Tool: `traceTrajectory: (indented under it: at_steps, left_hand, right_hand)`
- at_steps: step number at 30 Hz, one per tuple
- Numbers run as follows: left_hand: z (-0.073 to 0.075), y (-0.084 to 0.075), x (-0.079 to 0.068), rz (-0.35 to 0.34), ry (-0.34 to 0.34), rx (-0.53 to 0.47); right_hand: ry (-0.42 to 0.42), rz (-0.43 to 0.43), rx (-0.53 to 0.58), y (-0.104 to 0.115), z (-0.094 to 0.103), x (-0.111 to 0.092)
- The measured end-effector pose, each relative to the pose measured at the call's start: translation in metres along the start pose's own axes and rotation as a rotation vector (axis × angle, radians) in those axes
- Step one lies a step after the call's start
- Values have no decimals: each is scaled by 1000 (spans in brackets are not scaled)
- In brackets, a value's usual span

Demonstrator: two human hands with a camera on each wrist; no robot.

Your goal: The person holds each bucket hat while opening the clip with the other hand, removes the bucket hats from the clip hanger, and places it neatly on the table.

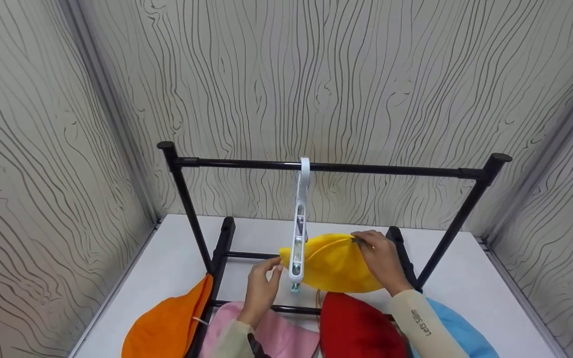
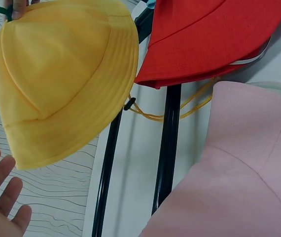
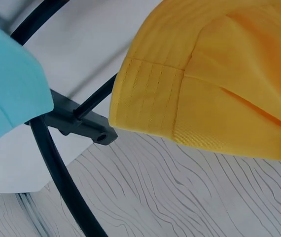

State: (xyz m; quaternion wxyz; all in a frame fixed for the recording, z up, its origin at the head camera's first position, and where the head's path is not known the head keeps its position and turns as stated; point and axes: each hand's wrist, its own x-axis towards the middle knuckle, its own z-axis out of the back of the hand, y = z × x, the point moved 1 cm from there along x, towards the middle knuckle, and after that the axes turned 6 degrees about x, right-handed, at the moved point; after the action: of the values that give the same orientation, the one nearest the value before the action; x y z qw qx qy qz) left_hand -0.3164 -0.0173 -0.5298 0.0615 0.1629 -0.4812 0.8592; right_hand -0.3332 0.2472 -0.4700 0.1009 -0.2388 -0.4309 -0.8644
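A yellow bucket hat [image 1: 338, 263] is held up sideways behind a white clip hanger [image 1: 297, 248], which hooks over the black top rail. My right hand [image 1: 380, 258] pinches the hat's crown beside a small green sprout tag [image 2: 3, 11]. At the hat's other end, my left hand [image 1: 261, 288] has its fingertips at the brim corner, the thumb apart from the index finger. The left wrist view shows those fingers [image 2: 5, 187] spread beside the brim. Whether the hanger's clips grip the hat cannot be told.
Below the rack's black rail [image 1: 391, 170] lie an orange hat [image 1: 167, 323], a pink hat [image 1: 286, 333], a red hat [image 1: 358, 328] and a light blue hat [image 1: 458, 330]. The rack stands on a white table [image 1: 152, 278] between wood-grain panels. A yellow cord [image 2: 194, 96] dangles under the yellow hat.
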Motion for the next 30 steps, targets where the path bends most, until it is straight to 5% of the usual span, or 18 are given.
traceTrajectory:
  at_steps: [7, 30]
  left_hand:
    - [-3, 2, -13, 5, -2, -18]
    - [-5, 7, -28, 19, -2, -43]
  right_hand:
    - [-42, 61, -31, -4, 19, -7]
    - [-81, -69, -61, -15, 89, -28]
